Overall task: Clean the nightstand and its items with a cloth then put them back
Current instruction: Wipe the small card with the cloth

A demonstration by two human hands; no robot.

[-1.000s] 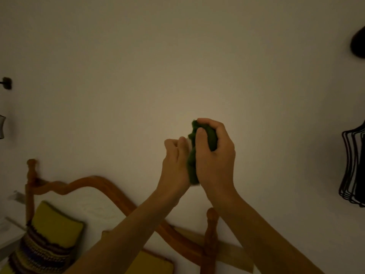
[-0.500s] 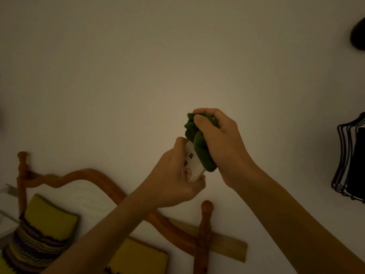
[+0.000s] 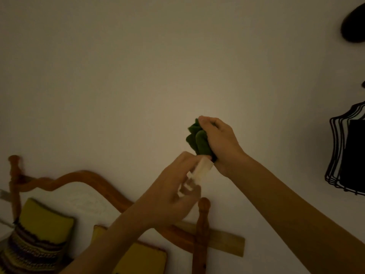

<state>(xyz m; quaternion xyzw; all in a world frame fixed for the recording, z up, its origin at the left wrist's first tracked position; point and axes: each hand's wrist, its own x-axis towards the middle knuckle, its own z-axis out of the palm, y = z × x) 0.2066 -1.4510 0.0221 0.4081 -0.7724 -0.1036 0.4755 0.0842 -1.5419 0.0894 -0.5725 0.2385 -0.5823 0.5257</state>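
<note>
In dim light, both hands are raised in front of a pale wall. My right hand [image 3: 219, 143] is closed around a bunched dark green cloth [image 3: 197, 140]. My left hand [image 3: 173, 194] grips a small white remote control [image 3: 199, 173], blurred by motion, whose upper end touches the bottom of the cloth. The nightstand is not in view.
A carved wooden headboard [image 3: 85, 175] with a turned post [image 3: 203, 224] runs along the bottom. Yellow patterned cushions [image 3: 39, 230] lean against it at lower left. A black wire wall decoration [image 3: 347, 153] hangs at the right edge, and a dark object [image 3: 353, 22] sits in the top right corner.
My left hand has pulled down and left, drawing the white remote out from under the cloth. The right hand with the cloth has stayed at about the same height.
</note>
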